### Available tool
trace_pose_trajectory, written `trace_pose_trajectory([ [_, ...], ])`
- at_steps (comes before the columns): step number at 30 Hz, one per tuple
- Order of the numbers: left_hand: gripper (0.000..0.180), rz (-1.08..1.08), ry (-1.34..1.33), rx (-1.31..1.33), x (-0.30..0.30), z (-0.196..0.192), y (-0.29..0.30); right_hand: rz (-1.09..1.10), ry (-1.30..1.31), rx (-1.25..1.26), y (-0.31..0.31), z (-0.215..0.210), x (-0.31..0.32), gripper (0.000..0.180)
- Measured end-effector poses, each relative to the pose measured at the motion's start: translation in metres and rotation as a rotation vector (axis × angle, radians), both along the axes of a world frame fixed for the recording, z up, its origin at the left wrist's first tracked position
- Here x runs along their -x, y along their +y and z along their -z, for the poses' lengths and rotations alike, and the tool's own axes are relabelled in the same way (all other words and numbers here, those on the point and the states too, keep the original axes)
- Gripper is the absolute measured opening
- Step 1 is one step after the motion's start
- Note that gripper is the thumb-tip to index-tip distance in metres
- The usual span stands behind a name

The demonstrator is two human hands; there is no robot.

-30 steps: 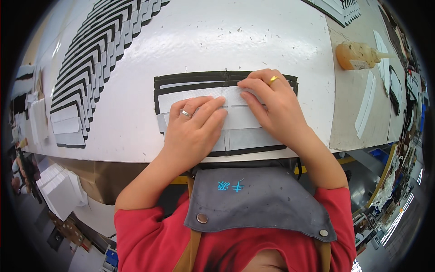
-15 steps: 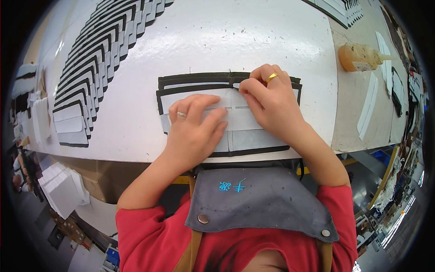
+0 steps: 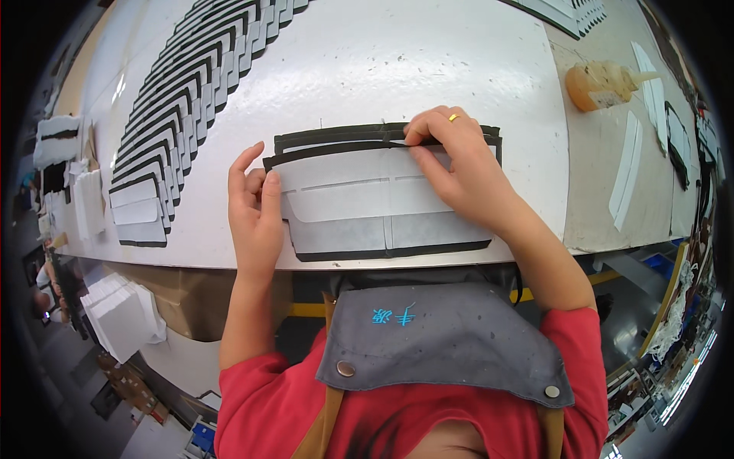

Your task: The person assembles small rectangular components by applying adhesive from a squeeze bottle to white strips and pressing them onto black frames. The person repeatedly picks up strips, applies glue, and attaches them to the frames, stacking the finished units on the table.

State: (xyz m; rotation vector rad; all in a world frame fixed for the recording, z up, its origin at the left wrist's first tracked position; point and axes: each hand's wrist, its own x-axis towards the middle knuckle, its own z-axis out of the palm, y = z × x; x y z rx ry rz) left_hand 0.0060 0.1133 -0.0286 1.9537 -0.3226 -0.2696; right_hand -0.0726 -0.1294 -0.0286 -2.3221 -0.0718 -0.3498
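A light grey, wallet-like panel with black edging lies on the white table in front of me. It has slots, a vertical centre seam and a stepped lower part. Behind its top edge shows a second black-edged layer. My right hand pinches the black top edge right of centre, thumb in front and fingers behind; it hides the edge there. My left hand is at the upper left corner, thumb against the side edge, index finger raised and the other fingers curled.
A long fanned row of similar black-edged pieces lies on the left. At the right are an amber squeeze bottle with a nozzle and white strips. Another fanned pile is at the far right. White sheets are stacked below the table's left edge.
My left hand has moved from the panel's face out to its left corner, baring the slots. The right hand stays at the top edge. The view has shifted slightly.
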Motion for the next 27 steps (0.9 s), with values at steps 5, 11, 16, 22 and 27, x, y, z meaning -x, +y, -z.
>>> trace_pose_trajectory([
  [5,0.032,0.015,0.106,0.066,-0.004,-0.008,-0.009,-0.117,-0.149,0.1,0.02,-0.003,0.016,0.026],
  [11,0.032,-0.03,0.191,0.119,-0.008,-0.009,-0.014,0.056,-0.069,0.318,0.013,0.014,0.043,0.032],
  [16,0.032,-0.079,0.312,0.248,-0.011,-0.008,-0.018,0.198,-0.033,0.342,-0.004,0.01,0.066,0.026],
  [22,0.033,-0.101,0.224,0.117,-0.014,-0.003,-0.01,0.24,-0.05,0.303,-0.009,0.004,0.071,0.016],
  [27,0.047,0.105,0.13,0.089,-0.002,-0.012,-0.007,0.379,-0.006,-0.055,-0.037,-0.003,0.07,0.02],
])
